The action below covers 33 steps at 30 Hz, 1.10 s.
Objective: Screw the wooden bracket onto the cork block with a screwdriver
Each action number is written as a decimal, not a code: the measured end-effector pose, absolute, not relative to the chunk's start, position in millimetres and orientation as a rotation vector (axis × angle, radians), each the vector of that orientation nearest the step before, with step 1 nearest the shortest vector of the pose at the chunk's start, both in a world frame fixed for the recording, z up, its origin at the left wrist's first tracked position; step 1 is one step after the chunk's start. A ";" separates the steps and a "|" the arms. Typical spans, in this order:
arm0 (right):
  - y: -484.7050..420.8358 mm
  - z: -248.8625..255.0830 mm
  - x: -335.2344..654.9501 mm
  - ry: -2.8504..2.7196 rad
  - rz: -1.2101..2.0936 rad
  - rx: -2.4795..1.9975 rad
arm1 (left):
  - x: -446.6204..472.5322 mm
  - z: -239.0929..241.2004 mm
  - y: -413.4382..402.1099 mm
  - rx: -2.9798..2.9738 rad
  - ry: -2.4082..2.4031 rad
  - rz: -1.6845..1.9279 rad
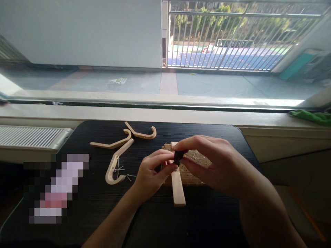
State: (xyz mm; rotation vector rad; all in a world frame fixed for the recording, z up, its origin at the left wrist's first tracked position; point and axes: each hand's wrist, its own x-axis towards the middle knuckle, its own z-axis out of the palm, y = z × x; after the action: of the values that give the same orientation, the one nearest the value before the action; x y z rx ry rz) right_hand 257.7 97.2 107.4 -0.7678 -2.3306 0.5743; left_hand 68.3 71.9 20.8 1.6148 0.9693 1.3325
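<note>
My left hand (151, 174) and my right hand (207, 162) meet over the middle of a black table (207, 213). Both pinch a small black part (178, 156) between fingertips. Beneath them a straight wooden slat (178, 189) lies across a light perforated wooden block (190, 172), partly hidden by my fingers. Left of my hands lie three curved wooden hooks: one (117, 163) close by, one (111, 144) further back, one (142, 133) at the rear. A few small screws (120, 168) lie beside the nearest hook.
A blurred pink and white object (58, 187) lies on the table's left side. A window sill (165, 115) runs behind the table, with a white radiator grille (31, 136) at left and a green cloth (312, 117) at right.
</note>
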 end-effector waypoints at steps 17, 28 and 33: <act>96.8 107.9 257.5 -2.311 0.682 -0.732 | 70.5 13.8 70.7 1.585 1.000 1.339; 98.1 104.7 255.1 -2.308 0.579 -0.686 | 66.1 12.6 70.8 1.701 1.045 1.365; 98.9 105.5 253.9 -2.308 0.635 -0.632 | 66.4 15.3 72.8 1.760 1.005 1.397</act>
State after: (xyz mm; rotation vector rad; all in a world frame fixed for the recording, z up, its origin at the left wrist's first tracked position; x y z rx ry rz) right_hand 253.9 98.9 105.5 -0.6323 -2.3077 0.6348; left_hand 66.4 72.8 15.3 1.7600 1.0048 1.3967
